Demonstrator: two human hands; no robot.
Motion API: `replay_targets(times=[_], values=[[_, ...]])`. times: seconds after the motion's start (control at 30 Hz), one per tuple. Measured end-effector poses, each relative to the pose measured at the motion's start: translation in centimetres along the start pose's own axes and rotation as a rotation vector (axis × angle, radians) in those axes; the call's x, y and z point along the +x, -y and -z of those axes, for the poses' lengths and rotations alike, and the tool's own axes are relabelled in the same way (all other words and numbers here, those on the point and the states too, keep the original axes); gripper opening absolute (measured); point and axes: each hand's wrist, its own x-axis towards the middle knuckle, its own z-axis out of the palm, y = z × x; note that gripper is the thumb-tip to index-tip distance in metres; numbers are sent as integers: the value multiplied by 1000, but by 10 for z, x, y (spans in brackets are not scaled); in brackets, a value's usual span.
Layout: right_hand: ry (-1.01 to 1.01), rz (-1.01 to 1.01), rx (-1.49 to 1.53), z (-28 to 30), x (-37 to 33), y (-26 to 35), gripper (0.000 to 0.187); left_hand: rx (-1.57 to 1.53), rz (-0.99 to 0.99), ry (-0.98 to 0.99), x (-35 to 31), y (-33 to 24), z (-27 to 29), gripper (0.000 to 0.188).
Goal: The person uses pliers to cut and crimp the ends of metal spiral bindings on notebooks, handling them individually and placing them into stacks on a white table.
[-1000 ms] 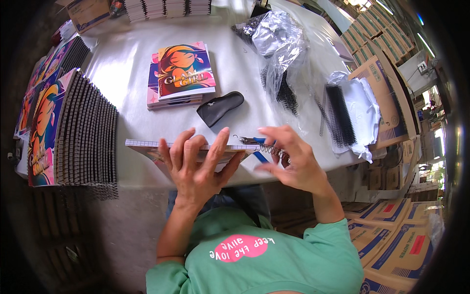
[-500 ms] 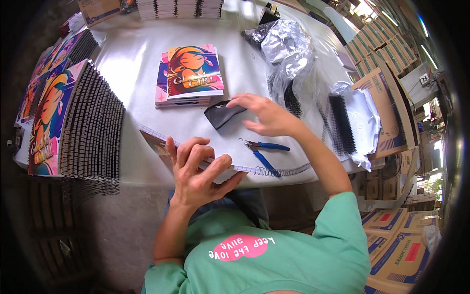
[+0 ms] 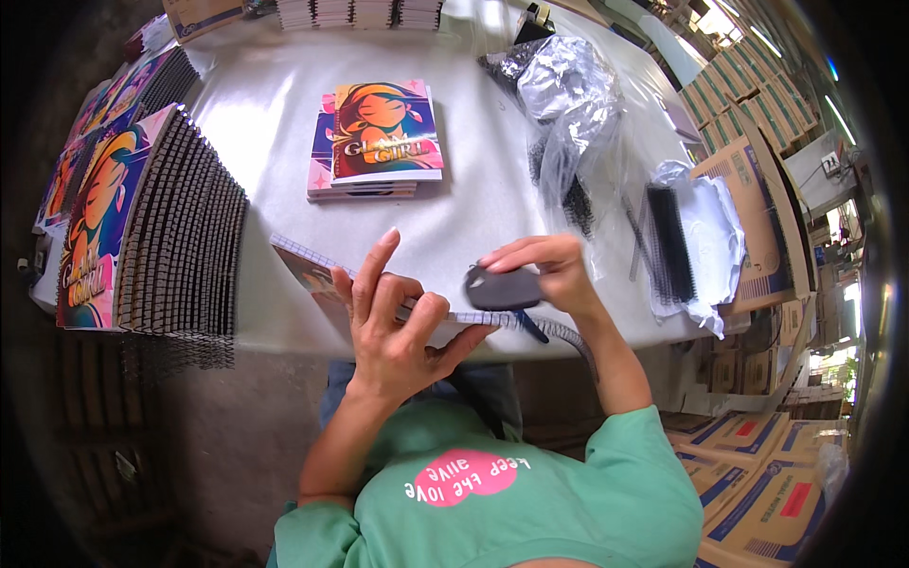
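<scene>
My left hand point(image 3: 393, 327) grips a notebook point(image 3: 312, 270) at the table's near edge, its index finger raised and the thumb under the row of holes. A wire coil point(image 3: 574, 339) runs from the notebook's right end toward my right forearm. In my right hand point(image 3: 561, 270) is a dark, rounded hand-held tool point(image 3: 502, 290), slightly blurred, just above the coil end of the notebook. Below the tool, one blue handle of the pliers point(image 3: 532, 328) shows; the rest is hidden. Beyond my hands lies a small pile of notebooks point(image 3: 383, 133) with colourful covers.
Tall stacks of coil-bound notebooks point(image 3: 99, 222) stand at the left. Plastic wrap point(image 3: 568, 85) with black coils lies at the back right. More black coils point(image 3: 670, 244) rest on white paper point(image 3: 712, 237) beside an open cardboard box point(image 3: 748, 222). Cartons point(image 3: 767, 492) fill the lower right.
My right hand has picked the dark tool up from the table and brought it nearer, over the coil and pliers. My left hand still holds the notebook; its index finger has lifted.
</scene>
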Motion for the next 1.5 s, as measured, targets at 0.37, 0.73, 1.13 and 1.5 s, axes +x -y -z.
replay_targets(times=[0.37,0.73,1.13,1.5], values=[[73,62,-93,-8,21,29,27,-209,-2,-32,-5,6,1,75],[-509,213,-150,10,-6,76,45,-6,59,-108,8,1,-13,57],[-625,157,-698,-87,-30,56,42,72,10,15,15,8,-15,23],[-719,258,-595,-86,-8,64,42,-43,32,28,11,2,0,16]])
